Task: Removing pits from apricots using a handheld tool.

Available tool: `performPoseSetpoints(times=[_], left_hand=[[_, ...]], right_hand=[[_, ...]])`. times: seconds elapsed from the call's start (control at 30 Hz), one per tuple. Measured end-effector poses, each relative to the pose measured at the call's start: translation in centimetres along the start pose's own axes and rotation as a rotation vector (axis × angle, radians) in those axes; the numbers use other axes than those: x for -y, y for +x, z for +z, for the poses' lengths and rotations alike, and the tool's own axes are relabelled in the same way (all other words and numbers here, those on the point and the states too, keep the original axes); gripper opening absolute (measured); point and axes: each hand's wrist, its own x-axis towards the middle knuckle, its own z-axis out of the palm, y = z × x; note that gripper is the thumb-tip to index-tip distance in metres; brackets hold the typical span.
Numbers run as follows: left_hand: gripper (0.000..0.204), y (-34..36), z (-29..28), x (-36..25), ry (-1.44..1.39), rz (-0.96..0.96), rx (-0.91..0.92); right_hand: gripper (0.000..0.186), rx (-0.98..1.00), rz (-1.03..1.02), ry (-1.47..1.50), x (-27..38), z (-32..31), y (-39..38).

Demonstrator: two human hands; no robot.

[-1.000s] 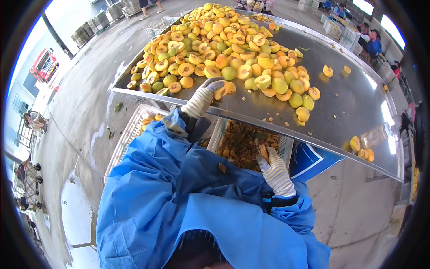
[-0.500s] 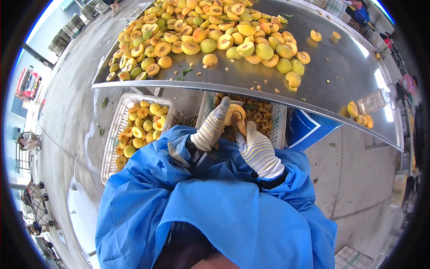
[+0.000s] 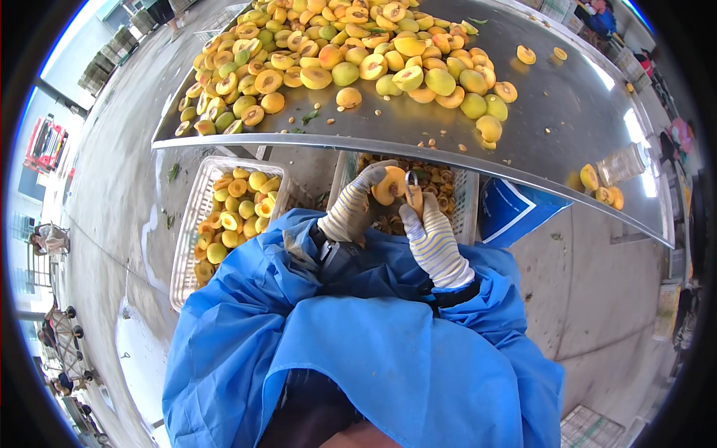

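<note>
My left hand (image 3: 348, 209), in a striped knit glove, grips a halved yellow peach (image 3: 387, 187) with its cut face turned to the right. Close beside that face is a pitting tool (image 3: 414, 196) with a metal loop and a short tan handle. My right hand (image 3: 435, 252), gloved the same way, is closed around the handle. Both hands are over a white crate (image 3: 467, 211) of brownish peach scraps and pits. Whether the loop touches the flesh is hard to tell.
A metal table (image 3: 549, 145) with a raised edge bears a heap of halved peaches (image 3: 373, 67). A clear jar (image 3: 621, 166) lies at its right end by a few halves. Left stands a white crate (image 3: 184, 250) of peach halves; a blue container (image 3: 515, 215) is right.
My right hand has lifted and turned the tool, so its loop now shows beside the peach half. My left hand has tilted the half, turning its cut face rightward.
</note>
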Motion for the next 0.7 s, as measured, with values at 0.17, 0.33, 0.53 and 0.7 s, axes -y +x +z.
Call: performPoseSetpoints(times=[0.17,0.33,0.53,0.7], left_hand=[[0.052,0.4,-1.5,-0.1,-0.379,0.013,0.283],[0.056,0.9,-1.8,0.8,-0.318,0.049,0.193],[0.057,0.1,-0.5,1.0,-0.294,0.024,0.114],[0.049,-1.0,0.8,1.3,-0.301,0.055,0.021]], right_hand=[[0.030,0.026,0.080,0.050,-0.3,-0.8,-0.1],[0.032,0.076,-0.045,-0.278,-0.4,-0.5,-0.1],[0.030,0.180,-0.006,-0.376,1.2,-0.5,0.1],[0.033,0.139,0.017,-0.280,0.7,1.4,-0.6]])
